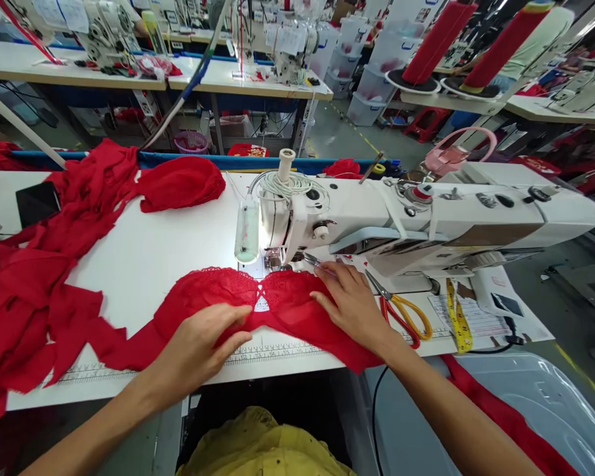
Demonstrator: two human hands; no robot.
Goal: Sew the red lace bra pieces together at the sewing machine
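Note:
A red lace-edged bra [287, 301] lies spread in front of the sewing machine's needle area [274, 259], with a small white-backed gap at its centre. My left hand [203, 347] rests palm down on the left cup, thumb and index finger apart near the centre. Over the right cup, my right hand [352, 304] is laid with its fingers stretched and thumb apart. Slim metal blades [311, 260] poke out by its fingertips; whether the hand holds them is hidden. Scissors [401, 314] with red and yellow handles lie just right of that hand.
Red fabric pieces [54, 264] are heaped at the left, beside a dark phone-like object [38, 203]. A yellow tape measure [457, 317] and papers lie at the right. Below the table edge stands a grey plastic bin [535, 396]. Red thread cones [439, 43] rise behind the machine.

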